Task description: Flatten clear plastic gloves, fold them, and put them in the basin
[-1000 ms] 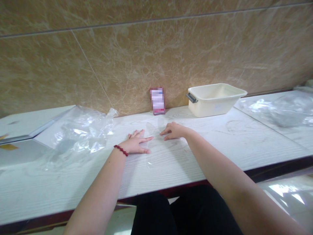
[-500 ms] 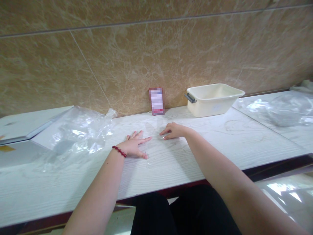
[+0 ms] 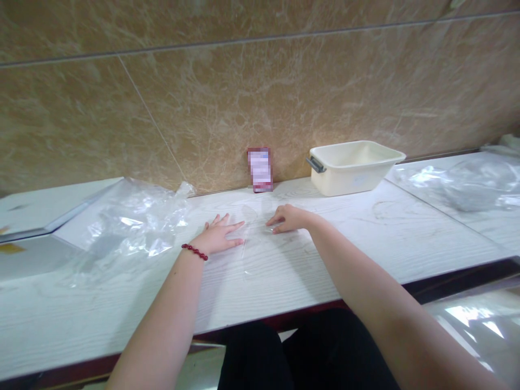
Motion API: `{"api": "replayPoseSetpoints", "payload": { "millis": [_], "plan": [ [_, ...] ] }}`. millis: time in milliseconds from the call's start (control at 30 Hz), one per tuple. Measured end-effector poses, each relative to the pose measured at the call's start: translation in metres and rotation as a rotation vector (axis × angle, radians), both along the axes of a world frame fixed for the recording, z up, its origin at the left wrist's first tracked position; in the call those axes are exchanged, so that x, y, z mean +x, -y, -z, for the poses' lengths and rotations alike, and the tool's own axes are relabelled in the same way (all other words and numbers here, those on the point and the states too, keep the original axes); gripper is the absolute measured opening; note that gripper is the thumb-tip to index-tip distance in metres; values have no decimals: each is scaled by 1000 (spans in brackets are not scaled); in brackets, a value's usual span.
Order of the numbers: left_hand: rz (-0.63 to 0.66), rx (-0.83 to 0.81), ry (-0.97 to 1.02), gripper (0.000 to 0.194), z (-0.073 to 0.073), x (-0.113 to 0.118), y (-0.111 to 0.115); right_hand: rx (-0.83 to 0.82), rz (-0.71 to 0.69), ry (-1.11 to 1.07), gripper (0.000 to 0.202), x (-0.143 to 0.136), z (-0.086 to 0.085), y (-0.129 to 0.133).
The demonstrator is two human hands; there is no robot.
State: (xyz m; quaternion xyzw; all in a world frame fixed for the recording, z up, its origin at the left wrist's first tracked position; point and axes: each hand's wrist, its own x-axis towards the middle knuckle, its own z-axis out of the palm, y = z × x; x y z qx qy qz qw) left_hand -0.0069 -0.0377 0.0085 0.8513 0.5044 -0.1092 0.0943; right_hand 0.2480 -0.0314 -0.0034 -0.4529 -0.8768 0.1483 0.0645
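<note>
A thin clear plastic bag [image 3: 254, 254] lies flat on the pale wood-grain table, its edges hard to make out. My left hand [image 3: 221, 234], with a red bead bracelet at the wrist, rests on the left side of it, palm down and fingers spread. On the other side, my right hand [image 3: 290, 218] has its fingers bent and its thumb close to the forefinger, at a shiny raised bit of the plastic. Behind both hands a small red-edged card or phone [image 3: 260, 170], its face blurred out, leans on the wall.
Crumpled clear plastic bags [image 3: 138, 222] lie at the left, partly over a white box [image 3: 32, 254]. A cream plastic tub [image 3: 349, 181] with a grey handle stands against the marbled wall [image 3: 219, 108]. More clear plastic [image 3: 471, 181] is at the far right.
My left hand has slid slightly up and left, and its thumb has drawn nearer the forefinger. My right hand stays nearly in place. The view has shifted very slightly.
</note>
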Motion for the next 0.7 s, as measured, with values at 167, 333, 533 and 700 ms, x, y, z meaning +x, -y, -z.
{"api": "replayPoseSetpoints", "payload": {
  "millis": [167,333,533,700],
  "plan": [
    [-6,45,36,68,0,3,-1,37,51,-46,36,2,-2,1],
    [12,95,103,60,5,3,-5,201,374,-90,29,12,4,-6],
    [14,171,156,57,13,-1,-13,255,784,-34,30,40,2,-6],
    [37,188,191,55,13,-1,-12,28,1001,50,31,66,4,-5]
  ]
}}
